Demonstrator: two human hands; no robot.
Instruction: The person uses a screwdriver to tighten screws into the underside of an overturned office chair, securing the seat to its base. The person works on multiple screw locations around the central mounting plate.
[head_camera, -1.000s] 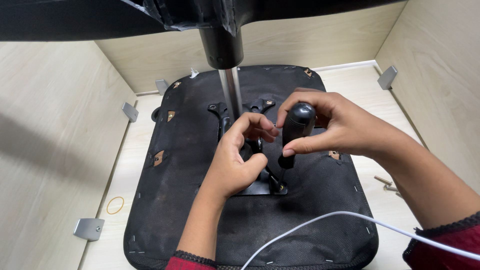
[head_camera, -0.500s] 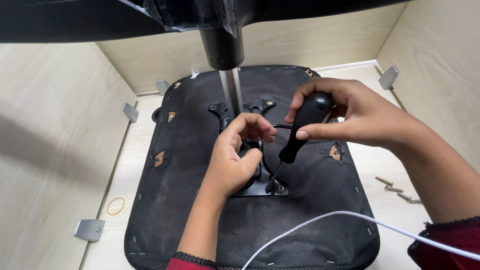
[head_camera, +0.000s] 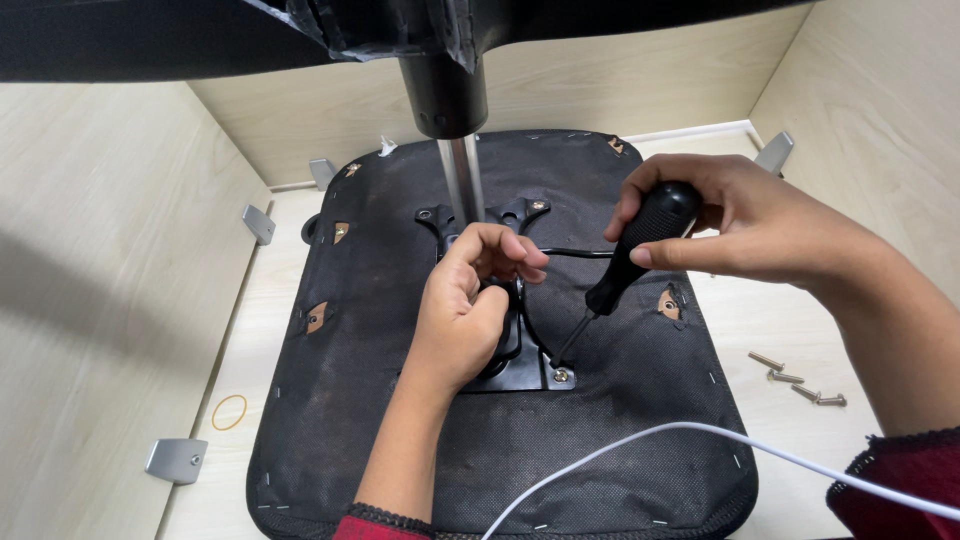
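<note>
We see a black screwdriver (head_camera: 628, 262), tip on the mounting plate's (head_camera: 530, 375) corner screw (head_camera: 562, 376); right hand (head_camera: 740, 225) wraps its handle, left hand (head_camera: 468, 310) curls closed on that plate.

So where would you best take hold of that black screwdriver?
By its thick black handle, probably from above and the right, as the right hand does now. The screwdriver leans up to the right, its thin shaft running down to the screw on the chair's black metal plate, so the handle is its only wide part.
</note>
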